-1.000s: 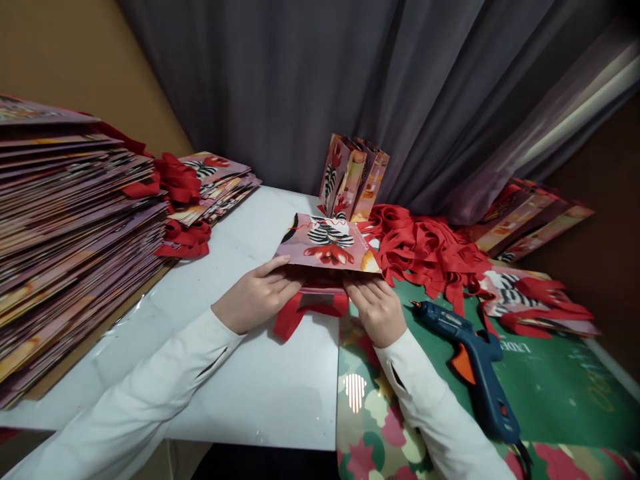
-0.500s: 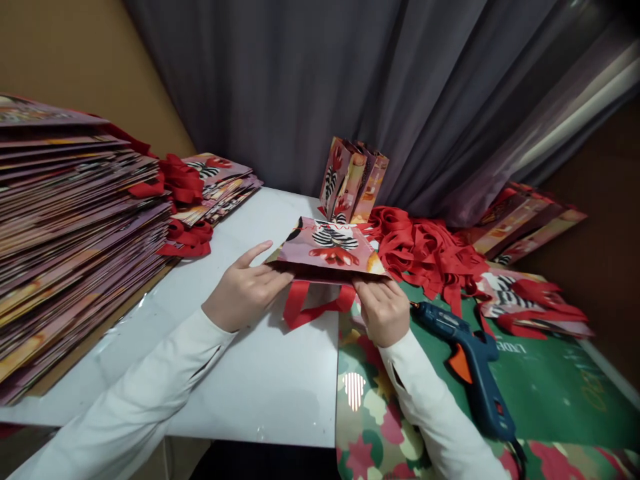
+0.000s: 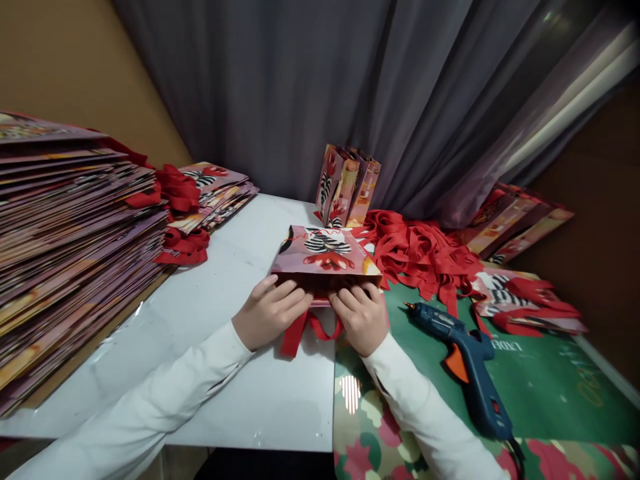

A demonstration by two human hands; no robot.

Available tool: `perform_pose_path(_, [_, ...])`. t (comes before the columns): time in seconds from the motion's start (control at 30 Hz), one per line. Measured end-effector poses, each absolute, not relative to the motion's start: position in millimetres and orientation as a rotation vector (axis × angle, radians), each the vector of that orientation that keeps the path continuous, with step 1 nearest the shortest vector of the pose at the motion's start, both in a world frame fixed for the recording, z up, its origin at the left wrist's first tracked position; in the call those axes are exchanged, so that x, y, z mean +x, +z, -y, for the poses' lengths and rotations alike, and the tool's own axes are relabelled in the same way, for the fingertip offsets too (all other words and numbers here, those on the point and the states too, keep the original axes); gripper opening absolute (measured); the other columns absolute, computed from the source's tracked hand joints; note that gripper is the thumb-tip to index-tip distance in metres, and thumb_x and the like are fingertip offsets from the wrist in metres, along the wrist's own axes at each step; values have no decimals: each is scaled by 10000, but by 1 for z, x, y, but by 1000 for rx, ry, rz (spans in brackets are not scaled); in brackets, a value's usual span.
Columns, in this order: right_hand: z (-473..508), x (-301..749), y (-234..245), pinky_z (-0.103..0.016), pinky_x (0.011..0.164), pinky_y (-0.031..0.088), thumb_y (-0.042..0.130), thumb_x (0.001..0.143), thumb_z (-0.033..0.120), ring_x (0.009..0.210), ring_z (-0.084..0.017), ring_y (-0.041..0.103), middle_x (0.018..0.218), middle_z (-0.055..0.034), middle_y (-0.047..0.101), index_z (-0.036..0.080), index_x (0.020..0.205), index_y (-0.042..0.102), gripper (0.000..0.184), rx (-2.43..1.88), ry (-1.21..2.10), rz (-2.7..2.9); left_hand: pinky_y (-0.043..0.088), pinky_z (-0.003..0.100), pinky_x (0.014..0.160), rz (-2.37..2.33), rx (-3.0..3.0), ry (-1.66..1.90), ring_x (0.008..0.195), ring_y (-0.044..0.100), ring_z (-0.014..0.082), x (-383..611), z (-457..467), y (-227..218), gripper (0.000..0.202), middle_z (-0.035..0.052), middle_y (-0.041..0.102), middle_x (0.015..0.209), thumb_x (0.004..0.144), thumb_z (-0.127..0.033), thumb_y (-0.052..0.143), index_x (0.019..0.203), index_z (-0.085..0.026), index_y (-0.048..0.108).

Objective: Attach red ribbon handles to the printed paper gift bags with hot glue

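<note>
A flat pink paper gift bag with a zebra-stripe and red flower print lies on the white table in front of me. My left hand and my right hand both press on its near open edge, fingers curled over the rim. A red ribbon handle loops out from under that edge between my hands. Both sleeves are white.
A tall stack of flat bags fills the left side, with a smaller stack behind it. Upright bags stand at the back. A heap of red ribbons and a blue glue gun lie on the green sheet at right.
Both hands moved inward along the bag's near edge and closed on it. The bag, lifted slightly half a second ago, now lies flatter on the table.
</note>
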State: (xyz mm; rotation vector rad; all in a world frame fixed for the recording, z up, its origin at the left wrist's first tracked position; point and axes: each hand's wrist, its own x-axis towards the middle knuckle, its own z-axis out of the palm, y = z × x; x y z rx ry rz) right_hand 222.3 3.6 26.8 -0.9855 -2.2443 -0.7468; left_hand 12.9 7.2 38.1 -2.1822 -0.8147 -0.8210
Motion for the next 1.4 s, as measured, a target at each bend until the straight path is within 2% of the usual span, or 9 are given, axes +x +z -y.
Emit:
perform_pose_path(0.17, [-1, 220, 29, -372, 793, 300, 409, 981, 161, 777, -176, 476, 762, -30, 649, 174, 917, 677, 276, -1018, -734, 2198, 389, 328, 838, 764, -2194, -780, 693, 579, 138, 13, -4, 48, 265, -37, 687, 705, 940, -122, 454, 870, -229, 686])
perform_pose_path(0.3, [0, 214, 29, -370, 807, 307, 423, 979, 179, 780, -181, 468, 773, -29, 643, 186, 902, 678, 266, -1009, -705, 2248, 409, 361, 848, 801, -2268, -689, 868, 614, 190, 18, -2, 46, 274, 25, 729, 909, 957, -155, 427, 1031, -182, 689])
perform_pose_path(0.37, [2, 210, 29, -367, 832, 312, 423, 976, 181, 791, -184, 469, 797, -35, 645, 185, 891, 678, 269, -1017, -669, 2272, 417, 348, 839, 801, -2258, -690, 860, 617, 184, 19, -1, 44, 250, 17, 729, 897, 951, -148, 450, 998, -176, 694])
perform_pose_path(0.5, [6, 205, 30, -368, 879, 311, 436, 968, 177, 826, -196, 483, 826, -45, 651, 163, 985, 674, 239, -1004, -636, 2298, 435, 330, 795, 714, -2238, -727, 686, 580, 153, 17, -1, 45, 224, -14, 696, 739, 929, -110, 484, 857, -173, 687])
perform_pose_path(0.6, [8, 204, 30, -358, 814, 314, 442, 968, 166, 757, -182, 463, 740, -23, 625, 173, 903, 670, 237, -944, -660, 2266, 445, 326, 798, 647, -2242, -753, 635, 557, 146, 14, 0, 50, 249, -5, 686, 717, 927, -86, 461, 860, -165, 688])
perform_pose_path(0.9, [7, 208, 29, -342, 784, 336, 413, 982, 164, 733, -173, 482, 733, -29, 641, 147, 973, 669, 257, -952, -655, 2234, 426, 346, 698, 672, -2304, -738, 678, 583, 169, 12, -4, 49, 202, 9, 706, 778, 953, -220, 500, 933, -152, 690])
perform_pose_path(1.03, [5, 210, 30, -327, 767, 357, 438, 966, 132, 682, -159, 472, 683, -20, 631, 133, 951, 675, 237, -911, -637, 2195, 434, 345, 702, 638, -2303, -742, 680, 590, 159, 13, -2, 51, 215, 11, 728, 850, 942, -125, 472, 993, -141, 680])
perform_pose_path(1.23, [12, 207, 33, -329, 705, 354, 475, 944, 141, 632, -155, 447, 654, -16, 627, 133, 902, 679, 208, -894, -670, 2148, 438, 333, 717, 594, -2276, -847, 587, 556, 125, 13, 2, 55, 202, -6, 699, 714, 930, -100, 481, 881, -144, 672])
perform_pose_path(1.4, [10, 214, 36, -334, 797, 394, 442, 964, 132, 725, -164, 527, 799, -59, 696, 120, 1017, 678, 242, -940, -646, 2164, 428, 342, 704, 636, -2275, -821, 621, 576, 138, 12, -1, 54, 140, -19, 721, 764, 930, -186, 547, 940, -163, 685])
